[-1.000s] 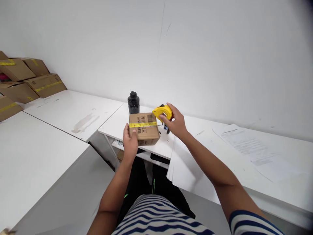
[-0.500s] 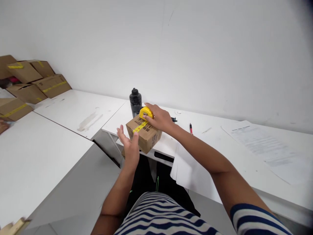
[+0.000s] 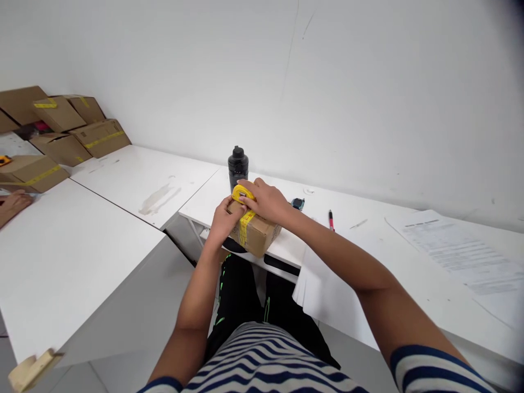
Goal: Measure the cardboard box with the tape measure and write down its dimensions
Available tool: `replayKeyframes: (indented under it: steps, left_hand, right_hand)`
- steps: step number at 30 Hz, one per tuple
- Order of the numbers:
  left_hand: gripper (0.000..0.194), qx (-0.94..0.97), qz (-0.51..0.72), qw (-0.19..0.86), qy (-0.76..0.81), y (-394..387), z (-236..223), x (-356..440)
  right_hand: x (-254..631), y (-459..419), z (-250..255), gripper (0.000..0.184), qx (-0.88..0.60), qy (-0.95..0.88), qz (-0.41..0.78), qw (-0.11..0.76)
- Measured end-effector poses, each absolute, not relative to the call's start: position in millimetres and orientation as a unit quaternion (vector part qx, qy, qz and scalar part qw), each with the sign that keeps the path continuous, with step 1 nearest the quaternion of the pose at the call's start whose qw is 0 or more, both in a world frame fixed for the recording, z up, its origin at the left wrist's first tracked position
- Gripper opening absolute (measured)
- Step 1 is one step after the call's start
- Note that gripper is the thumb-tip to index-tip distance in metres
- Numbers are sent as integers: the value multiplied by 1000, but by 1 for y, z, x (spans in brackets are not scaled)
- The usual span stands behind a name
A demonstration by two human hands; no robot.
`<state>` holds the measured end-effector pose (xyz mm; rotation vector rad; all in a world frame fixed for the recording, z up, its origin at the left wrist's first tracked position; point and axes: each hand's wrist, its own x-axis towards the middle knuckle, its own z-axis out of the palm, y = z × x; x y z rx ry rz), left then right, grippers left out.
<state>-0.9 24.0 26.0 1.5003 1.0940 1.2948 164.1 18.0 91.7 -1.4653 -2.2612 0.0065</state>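
A small cardboard box (image 3: 264, 232) is held over the near edge of the white table, tilted a little. In my right hand (image 3: 268, 202) is a yellow tape measure (image 3: 242, 192), held against the far upper edge of the box. A yellow strip (image 3: 246, 221) runs from it across the top and bends down the near side. My left hand (image 3: 224, 219) is closed at the left side of the box, fingertips close to the tape measure. Its fingers partly hide that corner. Right behind stands a dark water bottle (image 3: 238, 166).
A small blue-and-black device (image 3: 298, 203), a red-and-black pen (image 3: 331, 220) and printed sheets (image 3: 454, 245) lie rightward. Several taped cartons (image 3: 102, 137) are stacked at far left, near another person's hand (image 3: 15, 204). A gap separates the side table (image 3: 82, 245) from mine.
My left hand has gone from spread fingers to closed at the box's left side. The box has turned, and the yellow strip now bends over its near edge. The view has shifted slightly left.
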Motion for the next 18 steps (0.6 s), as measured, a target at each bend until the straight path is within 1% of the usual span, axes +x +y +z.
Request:
replayKeyframes:
  steps: [5,11,14,18]
  left_hand:
    - [49,577,512,435,464,21,29,-1]
    - [54,584,504,432,467,19,28,-2]
    - [54,586,509,426,466,22,26,-3]
    - [53,577,520,430,461,23,24,-2]
  right_hand:
    - [203,-15,95,48,-528,-822,29,211]
    - [252,-66,87,48,-556,-793,40,244]
    - [253,-70,87,49,-566,-792,31,226]
    - [237,-49,90,48,-559,-803,34,205]
